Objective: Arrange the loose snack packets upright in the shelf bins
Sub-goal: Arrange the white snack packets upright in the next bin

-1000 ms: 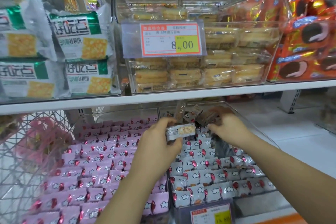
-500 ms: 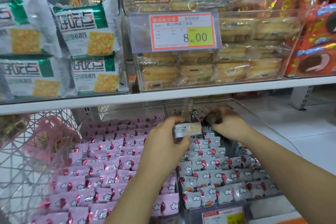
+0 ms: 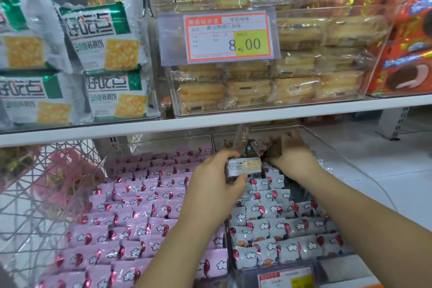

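- While both hands work under the white shelf [image 3: 210, 121], the job looks partway done: the clear bin [image 3: 350, 170] on the right has rows of white packets [image 3: 268, 227] standing up at its front.
- Beside it, the pink packets [image 3: 140, 206] stand in neat rows too.
- The right hand [image 3: 295, 159] is at the back of the bin, fingers curled round a dark packet [image 3: 272, 151] in a loose pile.
- The left hand [image 3: 217, 184] pinches a small silver packet [image 3: 244, 166] between thumb and fingers, just above the rows.
- Next, I think, that packet needs turning upright and tucking into a gap at the back.
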A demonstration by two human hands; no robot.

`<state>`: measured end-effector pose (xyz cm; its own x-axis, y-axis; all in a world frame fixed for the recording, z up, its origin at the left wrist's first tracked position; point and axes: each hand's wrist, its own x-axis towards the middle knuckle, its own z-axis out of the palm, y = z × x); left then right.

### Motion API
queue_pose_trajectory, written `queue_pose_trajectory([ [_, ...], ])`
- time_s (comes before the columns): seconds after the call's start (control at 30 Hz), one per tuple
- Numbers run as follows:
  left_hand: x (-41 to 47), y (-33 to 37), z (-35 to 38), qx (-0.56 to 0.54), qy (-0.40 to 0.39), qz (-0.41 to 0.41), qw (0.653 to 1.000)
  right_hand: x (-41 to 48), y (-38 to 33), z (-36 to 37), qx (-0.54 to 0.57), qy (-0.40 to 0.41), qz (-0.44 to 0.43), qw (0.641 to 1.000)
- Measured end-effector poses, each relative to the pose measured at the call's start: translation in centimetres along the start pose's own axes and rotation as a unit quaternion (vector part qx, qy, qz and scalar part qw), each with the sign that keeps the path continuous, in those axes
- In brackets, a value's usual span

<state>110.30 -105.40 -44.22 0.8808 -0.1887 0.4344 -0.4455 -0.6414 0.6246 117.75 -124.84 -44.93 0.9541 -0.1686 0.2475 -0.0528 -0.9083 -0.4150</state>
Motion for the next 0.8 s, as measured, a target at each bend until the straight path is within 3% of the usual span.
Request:
queue_pose_trajectory([
  [0.4,0.8,1.2,-0.4,0.009,0.006,-0.021,1.0,-1.8,1.2,-4.1,0.011,0.119,-0.033,0.992],
  [0.67,-0.4,3.0,-1.6,0.04,0.002,-0.021,0.999,-8.2,1.4,-8.2,0.093,0.079,-0.009,0.993],
  [0.8,-0.9,3.8,-1.9,0.041,-0.008,-0.01,0.999,-11.7,1.1,-9.8,0.21,0.083,0.036,0.973],
])
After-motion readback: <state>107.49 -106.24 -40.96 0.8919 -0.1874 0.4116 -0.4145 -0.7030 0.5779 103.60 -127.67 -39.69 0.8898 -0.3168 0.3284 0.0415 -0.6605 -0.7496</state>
